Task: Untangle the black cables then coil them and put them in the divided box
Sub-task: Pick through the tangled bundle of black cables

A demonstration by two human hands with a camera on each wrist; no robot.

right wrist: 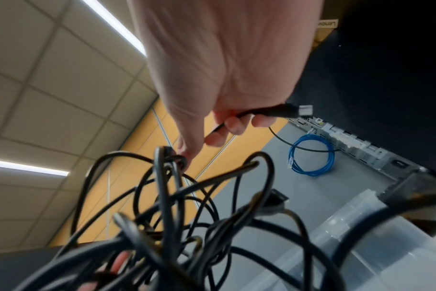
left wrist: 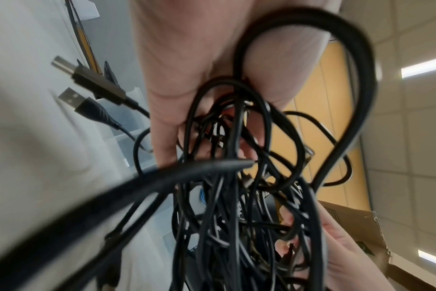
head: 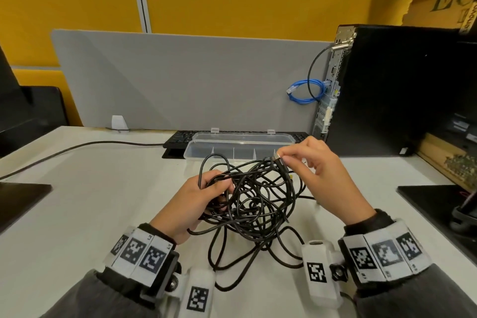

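The tangled black cables [head: 253, 199] are held over the bench [head: 103, 188], gripped by the left hand [head: 191, 204]; a plug [head: 280, 161] is pinched by the right hand [head: 322, 175]. If pulled hard, knots may be tightened, or the divided box [head: 232, 150] behind struck.

The left hand [head: 196, 201] is curled around cable loops; a connector is pinched by the right hand [head: 322, 170], which is raised higher.
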